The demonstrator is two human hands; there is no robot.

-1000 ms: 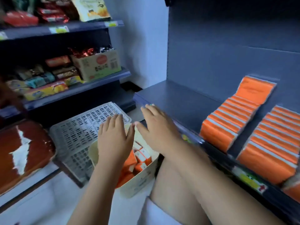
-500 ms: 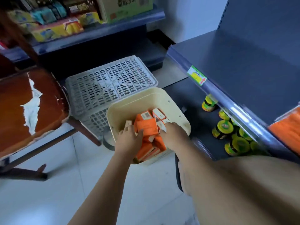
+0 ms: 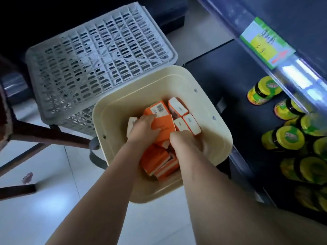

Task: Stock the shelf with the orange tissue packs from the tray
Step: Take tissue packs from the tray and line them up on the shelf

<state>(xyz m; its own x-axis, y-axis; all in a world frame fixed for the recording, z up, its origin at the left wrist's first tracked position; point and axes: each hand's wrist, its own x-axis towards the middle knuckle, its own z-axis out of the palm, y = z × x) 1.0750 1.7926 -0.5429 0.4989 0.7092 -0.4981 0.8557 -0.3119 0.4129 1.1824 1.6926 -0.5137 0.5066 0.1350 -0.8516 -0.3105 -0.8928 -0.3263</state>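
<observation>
Tissue packs [image 3: 154, 160], orange, heaped in cream tray [image 3: 120, 103] just beside grey crate [image 3: 92, 55]. Left hand [image 3: 143, 129] curled round one pack [image 3: 164, 127] on top. Right hand [image 3: 187, 141] fingers dug down among the rest; hold impossible to tell. Jars [image 3: 288, 138] on low shelf [image 3: 221, 73] nearby.

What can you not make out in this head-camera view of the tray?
All head view.
Right hand's grip: fingertips buried among orange tissue packs, motion-blurred.
Pack count: left hand and right forearm cover the tray's lower layers.
Price label print: blurred, too small.
Jars: several hidden behind the shelf edge.
</observation>
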